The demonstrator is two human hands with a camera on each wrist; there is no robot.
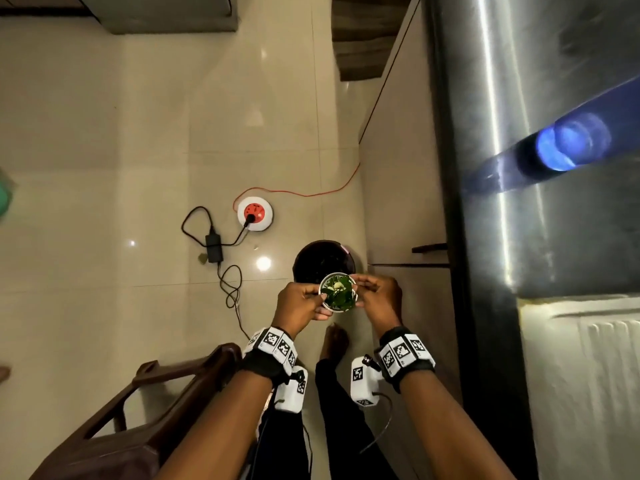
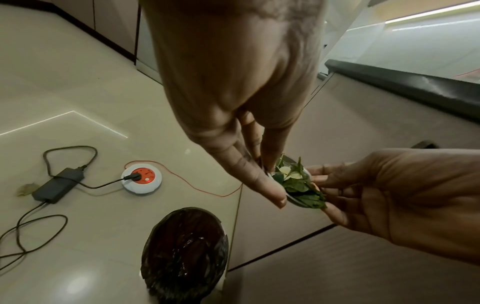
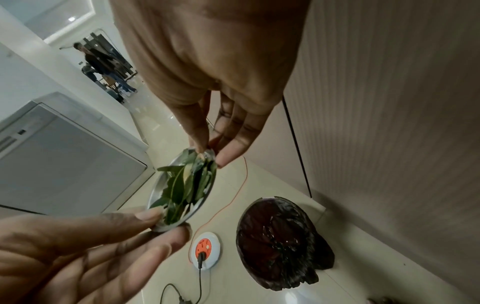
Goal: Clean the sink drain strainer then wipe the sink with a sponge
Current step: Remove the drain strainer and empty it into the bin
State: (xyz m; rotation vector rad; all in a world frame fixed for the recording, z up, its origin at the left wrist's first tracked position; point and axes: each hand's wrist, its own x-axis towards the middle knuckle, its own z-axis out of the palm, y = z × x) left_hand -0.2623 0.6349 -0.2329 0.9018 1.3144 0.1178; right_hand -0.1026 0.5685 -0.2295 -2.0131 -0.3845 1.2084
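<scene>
A round metal drain strainer (image 1: 337, 292) full of green leaves is held in the air between both hands, just above a bin lined with a dark bag (image 1: 323, 260). My left hand (image 1: 304, 303) pinches its left rim with thumb and fingers. My right hand (image 1: 372, 294) pinches the right rim. In the left wrist view the strainer (image 2: 298, 183) tilts, with the bin (image 2: 185, 253) below it. In the right wrist view the strainer (image 3: 183, 190) shows its leaves, the bin (image 3: 279, 242) lower right. No sink or sponge is in view.
A white and red extension reel (image 1: 255, 213) with an orange cord and a black adapter (image 1: 214, 248) with loose cable lie on the tiled floor. A brown chair (image 1: 131, 410) stands at lower left. Cabinet fronts (image 1: 401, 188) and a steel counter edge (image 1: 502, 133) run along the right.
</scene>
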